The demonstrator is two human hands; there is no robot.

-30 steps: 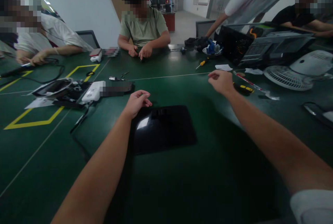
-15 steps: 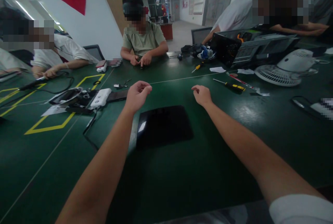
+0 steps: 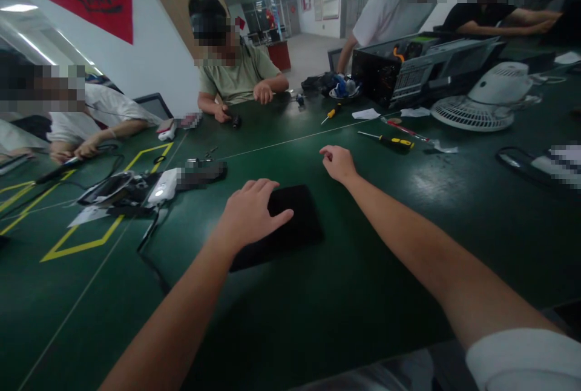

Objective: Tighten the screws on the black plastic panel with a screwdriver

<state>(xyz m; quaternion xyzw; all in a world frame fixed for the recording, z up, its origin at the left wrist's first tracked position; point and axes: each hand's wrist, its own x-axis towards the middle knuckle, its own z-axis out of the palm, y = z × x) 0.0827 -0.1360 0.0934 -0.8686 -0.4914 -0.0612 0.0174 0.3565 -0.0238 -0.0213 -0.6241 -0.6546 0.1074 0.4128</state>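
Note:
A black flat panel (image 3: 297,221) with rounded corners, perhaps a tablet, lies on the green table (image 3: 281,312) in front of me. Over its left part is my left hand (image 3: 254,212), fingers stretched and thumb spread away from them; whether it touches the surface I cannot tell. My right hand (image 3: 339,163) hovers or rests beyond the panel's far right corner, apart from it. Its fingers are curled in, and nothing shows in them.
At left lie a white device (image 3: 164,186) with a cable and dark parts. To the right are a yellow-black screwdriver (image 3: 396,141), a white fan (image 3: 481,100) and an opened computer case (image 3: 408,70). Across the table sits a person (image 3: 236,76); others work at both sides.
My left hand has opened from a curled shape and come over the panel. My right hand stays curled in nearly the same place. The view has shifted slightly.

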